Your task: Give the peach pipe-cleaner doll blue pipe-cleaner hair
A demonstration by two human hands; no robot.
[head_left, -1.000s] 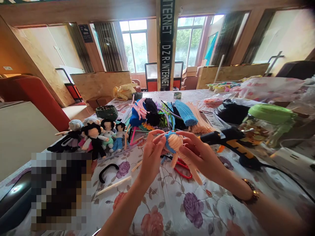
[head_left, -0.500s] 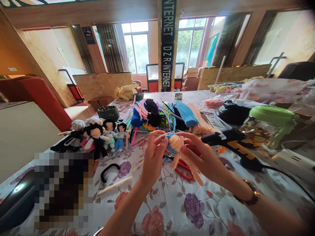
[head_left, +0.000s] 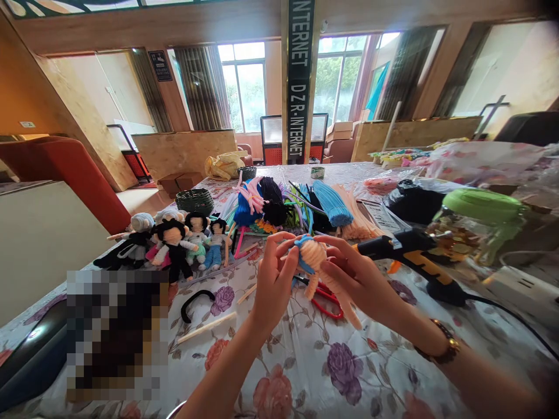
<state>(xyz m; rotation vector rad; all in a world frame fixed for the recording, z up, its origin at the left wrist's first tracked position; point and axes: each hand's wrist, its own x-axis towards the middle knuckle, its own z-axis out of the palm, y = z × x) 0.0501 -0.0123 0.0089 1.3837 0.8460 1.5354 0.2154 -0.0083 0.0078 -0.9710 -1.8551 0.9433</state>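
Between my hands is a pipe-cleaner doll point(head_left: 313, 257), peach with blue fuzzy stem wound at its left side and peach limbs hanging down. My left hand point(head_left: 276, 278) pinches the blue part with thumb and fingers. From the other side my right hand point(head_left: 356, 270) grips the peach part, its fingers closed around it. Under the doll, red-handled scissors point(head_left: 327, 301) lie on the flowered tablecloth point(head_left: 301, 361), partly hidden. A black and orange glue gun point(head_left: 406, 250) lies just beyond my right hand.
Several finished dolls point(head_left: 172, 241) sit at the left beside a dark green basket point(head_left: 194, 201). Bundles of pipe cleaners point(head_left: 332, 203) lie ahead. A black curved stem point(head_left: 196, 302) and a cream stick point(head_left: 207, 327) are at left. A cord point(head_left: 510, 311) trails right, near a green lidded container point(head_left: 483, 206).
Both hands keep their hold on the doll and barely move. A thin blue stem end that stood up above the doll no longer shows clearly. The view has shifted slightly.
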